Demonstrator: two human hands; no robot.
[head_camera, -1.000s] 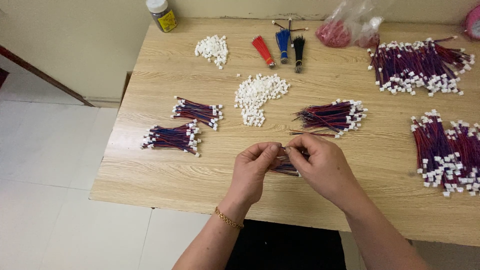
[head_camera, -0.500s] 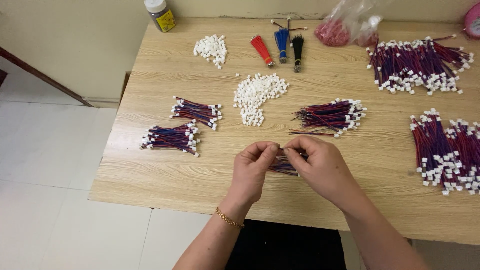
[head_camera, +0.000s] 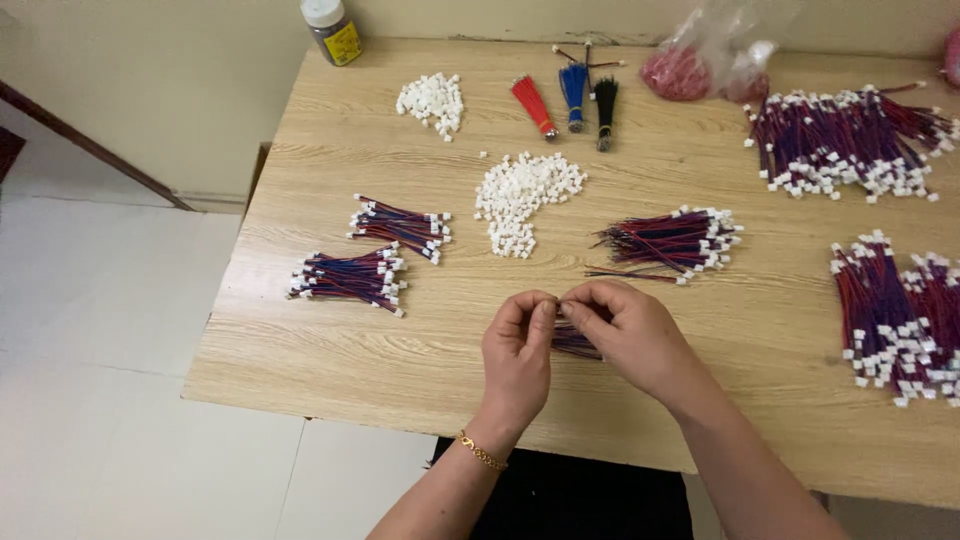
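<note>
Wire bundle (head_camera: 577, 342), red-blue, pinched between left hand (head_camera: 517, 355) and right hand (head_camera: 632, 335), just below white connector pile (head_camera: 522, 195) at counter (head_camera: 330, 360) front edge. Fingers of both hands closed together at wire tips; small part there hidden. Done, by look: two capped bundles (head_camera: 375, 255) left of pile, big heaps (head_camera: 860, 150) far right. Left: loose connectors, half-capped bundle (head_camera: 670, 242) right of pile.
</note>
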